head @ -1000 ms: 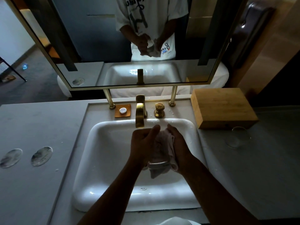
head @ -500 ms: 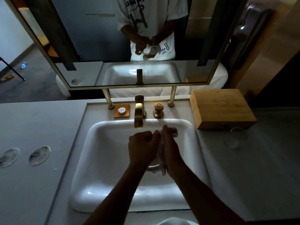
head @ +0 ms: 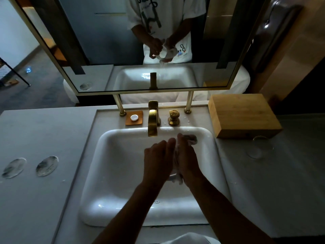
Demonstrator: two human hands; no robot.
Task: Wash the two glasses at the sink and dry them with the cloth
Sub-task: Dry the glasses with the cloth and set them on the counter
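Observation:
Over the white sink [head: 112,173], my left hand [head: 156,159] grips a clear glass [head: 172,177]; only its base shows below my palms. My right hand [head: 188,161] holds the white cloth [head: 190,138] pressed against the glass, with a bunched end sticking out past my fingers. The mirror shows both hands wrapped round the glass and cloth. The second glass [head: 258,147] stands on the counter to the right, in front of the wooden box.
A gold tap [head: 152,123] and gold knob [head: 173,117] stand behind the basin, with a soap dish [head: 134,118] to their left. A wooden box [head: 243,115] sits at the right. Two round coasters [head: 47,166] lie on the left counter.
The hands have closed together around the glass, and less of the cloth hangs out below. The cloth's bunched end now pokes out beyond the right fingers.

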